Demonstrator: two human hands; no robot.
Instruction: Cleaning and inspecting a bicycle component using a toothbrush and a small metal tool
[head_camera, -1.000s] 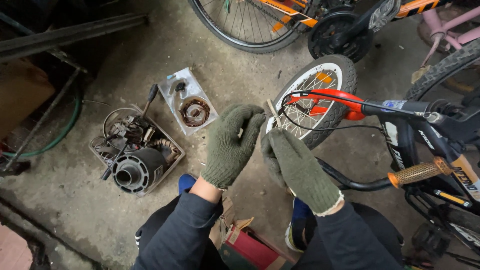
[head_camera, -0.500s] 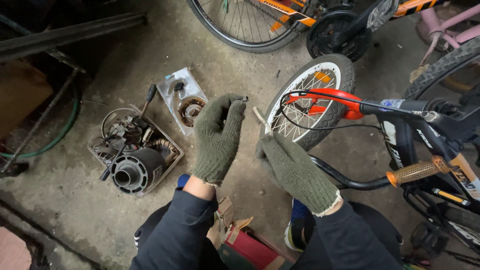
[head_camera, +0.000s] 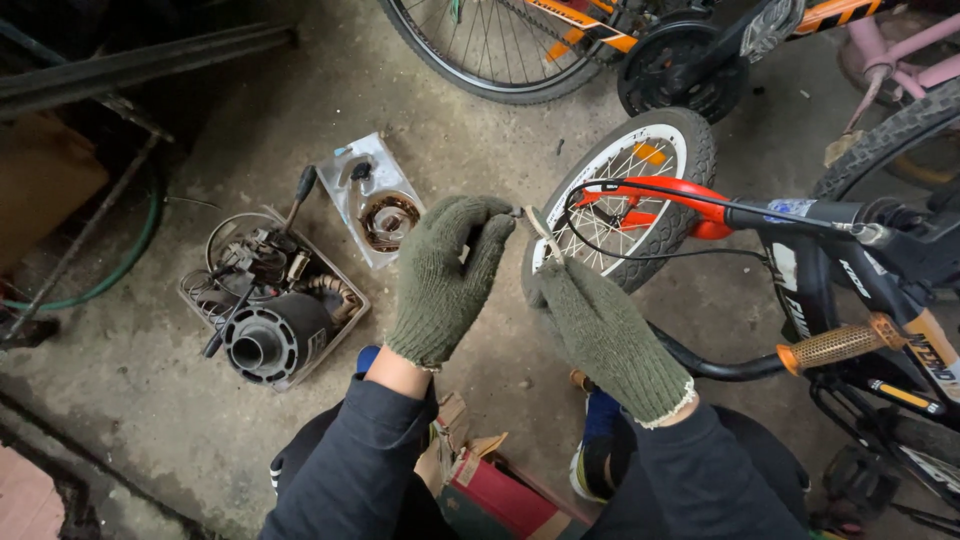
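Fingertips of the left hand (head_camera: 440, 280), in an olive knit glove, are pinching a tiny dark part (head_camera: 516, 212), too small to identify, right at the tip of the thin pale stick (head_camera: 545, 235) that the right hand (head_camera: 600, 330) is grasping. Both gloved hands are closing on their pieces, meeting near the middle of the view, with the small part sitting at about 1 o'clock from the left hand. Beyond the right hand, at 1 o'clock, a small white-rimmed bicycle wheel (head_camera: 640, 170) is standing under a red frame tube (head_camera: 680, 200), and a thin black cable (head_camera: 660, 255) is looping across its spokes. At 9 o'clock from the left hand, a shallow tray (head_camera: 355, 305) of motor parts and a black cylinder (head_camera: 265, 345) are lying on the concrete floor (head_camera: 150, 430). At 10 o'clock, a clear plastic pack (head_camera: 350, 190) is holding a copper coil (head_camera: 388, 220).
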